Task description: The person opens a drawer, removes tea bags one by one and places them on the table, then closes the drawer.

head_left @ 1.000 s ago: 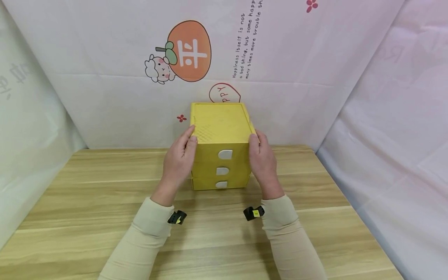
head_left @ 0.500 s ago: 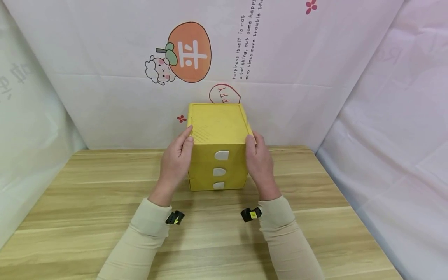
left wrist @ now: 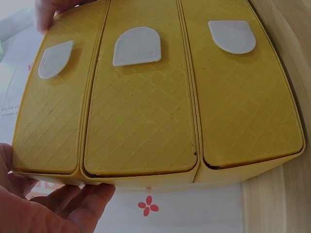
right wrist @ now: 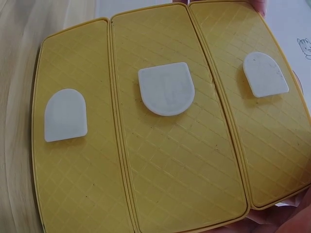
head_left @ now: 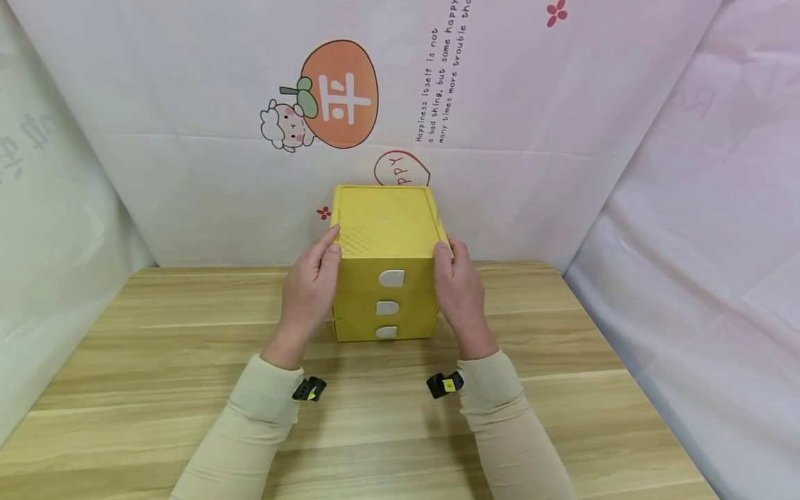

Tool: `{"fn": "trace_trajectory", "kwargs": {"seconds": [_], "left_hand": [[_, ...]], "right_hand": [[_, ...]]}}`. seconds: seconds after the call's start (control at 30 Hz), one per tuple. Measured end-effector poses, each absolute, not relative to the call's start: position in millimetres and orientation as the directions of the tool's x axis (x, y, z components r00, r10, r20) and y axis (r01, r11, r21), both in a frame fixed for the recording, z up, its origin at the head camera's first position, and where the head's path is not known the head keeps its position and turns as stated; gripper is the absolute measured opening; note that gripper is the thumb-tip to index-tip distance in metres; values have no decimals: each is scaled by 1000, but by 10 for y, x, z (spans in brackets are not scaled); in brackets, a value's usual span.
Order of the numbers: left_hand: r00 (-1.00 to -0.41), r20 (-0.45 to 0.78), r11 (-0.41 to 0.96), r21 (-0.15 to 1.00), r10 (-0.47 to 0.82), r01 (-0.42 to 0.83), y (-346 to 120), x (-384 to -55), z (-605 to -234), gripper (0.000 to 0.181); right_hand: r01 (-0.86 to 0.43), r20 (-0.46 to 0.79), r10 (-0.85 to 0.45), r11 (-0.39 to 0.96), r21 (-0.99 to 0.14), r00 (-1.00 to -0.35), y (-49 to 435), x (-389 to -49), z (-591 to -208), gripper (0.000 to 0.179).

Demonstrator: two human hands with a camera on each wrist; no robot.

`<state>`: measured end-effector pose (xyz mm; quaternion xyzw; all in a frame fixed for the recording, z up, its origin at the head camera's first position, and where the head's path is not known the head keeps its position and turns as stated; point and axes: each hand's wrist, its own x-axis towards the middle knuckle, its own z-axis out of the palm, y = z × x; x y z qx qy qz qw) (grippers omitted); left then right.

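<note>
A yellow storage box (head_left: 387,222) with three stacked drawers stands on the table against the back cloth. Each drawer front bears a white rounded pull tab (head_left: 391,278). My left hand (head_left: 310,288) grips the box's upper left side, thumb at the top front edge. On the opposite side my right hand (head_left: 459,288) holds the upper right edge the same way. In the left wrist view, fingers (left wrist: 90,206) lie along the side of the box. The right wrist view shows all three drawer fronts (right wrist: 175,150) pushed in. The box's back is hidden.
The wooden table (head_left: 387,430) extends in front of the box and to both sides. A printed white cloth (head_left: 512,139) hangs behind it, and more white cloth hangs at left and right. Black wrist straps (head_left: 309,389) show at the sleeves.
The storage box has shifted a little to the left along the table, and both hands have moved with it. Their grip looks the same.
</note>
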<state>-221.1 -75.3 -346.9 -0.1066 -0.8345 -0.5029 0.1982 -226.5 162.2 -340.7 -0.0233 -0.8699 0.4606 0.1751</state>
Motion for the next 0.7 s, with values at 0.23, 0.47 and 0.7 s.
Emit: {"fn": "trace_trajectory", "kwargs": {"seconds": [0.23,0.47,0.7], "left_hand": [[-898,438,472,798,-29,374,-791,-2201,-3466,52],[-896,442,473,800,-47,370,-828,-2213,-3485,51],[-889,454,474,796,-57,376,-862,-2228,-3498,50]], "right_hand": [[-126,282,200,562,-817,-939,1587,-2274,-3423,64],[-127,281,200,557,-821,-939,1537,-2274,-3426,63],[-134,288,198,558,-819,-937,1501,-2276,-3427,63]]}}
